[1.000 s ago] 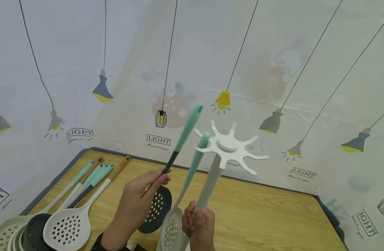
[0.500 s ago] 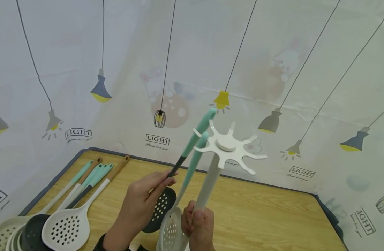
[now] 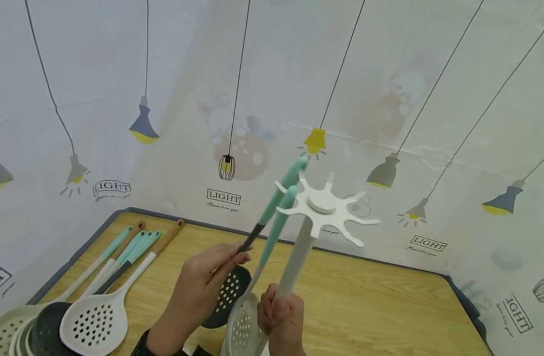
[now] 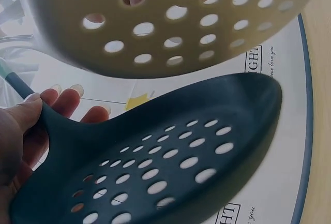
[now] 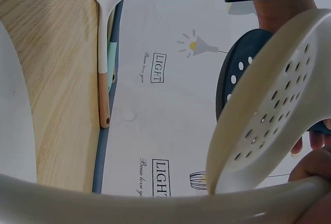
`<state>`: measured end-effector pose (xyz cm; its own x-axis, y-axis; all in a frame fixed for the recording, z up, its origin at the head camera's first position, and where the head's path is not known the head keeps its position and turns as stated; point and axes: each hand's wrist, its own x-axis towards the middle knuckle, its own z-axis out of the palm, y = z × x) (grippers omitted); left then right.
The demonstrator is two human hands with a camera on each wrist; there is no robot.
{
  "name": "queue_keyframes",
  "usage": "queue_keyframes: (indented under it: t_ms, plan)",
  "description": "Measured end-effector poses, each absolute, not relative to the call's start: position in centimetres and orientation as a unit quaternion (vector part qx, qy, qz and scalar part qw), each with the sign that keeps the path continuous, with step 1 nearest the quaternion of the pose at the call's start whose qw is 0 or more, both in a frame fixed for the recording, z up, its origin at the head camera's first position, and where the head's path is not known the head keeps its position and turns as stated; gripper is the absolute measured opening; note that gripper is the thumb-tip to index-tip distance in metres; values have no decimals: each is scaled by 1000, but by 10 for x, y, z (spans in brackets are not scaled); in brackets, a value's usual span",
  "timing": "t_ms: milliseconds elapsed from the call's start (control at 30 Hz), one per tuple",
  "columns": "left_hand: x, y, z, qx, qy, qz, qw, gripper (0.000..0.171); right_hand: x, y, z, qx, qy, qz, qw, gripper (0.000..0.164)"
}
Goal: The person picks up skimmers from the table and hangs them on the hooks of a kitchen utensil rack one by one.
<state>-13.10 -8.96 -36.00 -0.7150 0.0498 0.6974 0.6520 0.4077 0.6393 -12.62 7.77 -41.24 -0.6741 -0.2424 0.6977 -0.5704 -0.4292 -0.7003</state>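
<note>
Pinched in the left hand [image 3: 196, 287], the dark skimmer [image 3: 229, 299] slanted short of the far edge of the table [image 3: 378, 301] and, swung carelessly, could have knocked the pale skimmer [image 3: 242, 326], seemingly hooked, off the white rack [image 3: 299, 249] the right hand [image 3: 286, 319] gripped.

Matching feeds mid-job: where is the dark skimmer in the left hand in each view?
Head: dark skimmer at lower centre, left of the pale skimmer.
Left wrist: dark skimmer across the lower half.
Right wrist: dark skimmer at right, partly behind the pale skimmer.
Shared landmark: the pale skimmer.
</note>
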Motion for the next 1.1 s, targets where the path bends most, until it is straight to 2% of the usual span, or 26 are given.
queue_keyframes:
  t_ms: [400, 700, 1100]
  plan:
    - [-133, -91, -363, -243, -784, -483, 305, 27, -129, 76, -413, 409, -506, 750, 118, 57]
    - [-134, -93, -367, -284, -769, -464, 336, 27, -129, 76, -413, 409, -505, 751, 116, 57]
    - [-134, -96, -371, -284, -776, -441, 349, 27, -126, 78, -413, 387, -512, 761, 96, 56]
